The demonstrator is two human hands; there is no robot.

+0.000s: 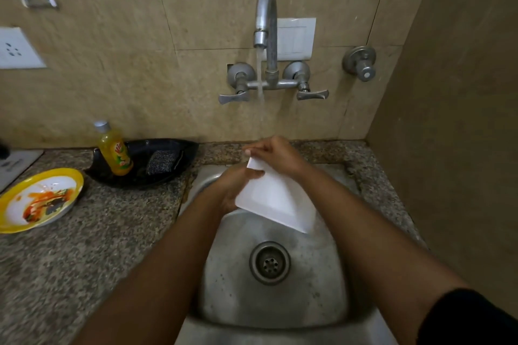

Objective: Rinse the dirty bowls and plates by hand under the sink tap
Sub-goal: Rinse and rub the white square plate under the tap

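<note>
Tilting a white square plate (276, 199) over the sink (330, 283), the left hand (238, 187) grips its near-left edge while the right hand (276, 155) clasps the far corner, just under the tap's (265, 22) stream, probably so rinse water sheets toward the drain (269, 263).

Sink (322, 274) is set into the bench (84, 260), tap (265, 22) on the wall behind. Plate (277, 199) is held over the sink. Left on the bench: bowl (39, 200), tray (140, 176) carrying bottle (115, 150) and scrubber (162, 161).
</note>
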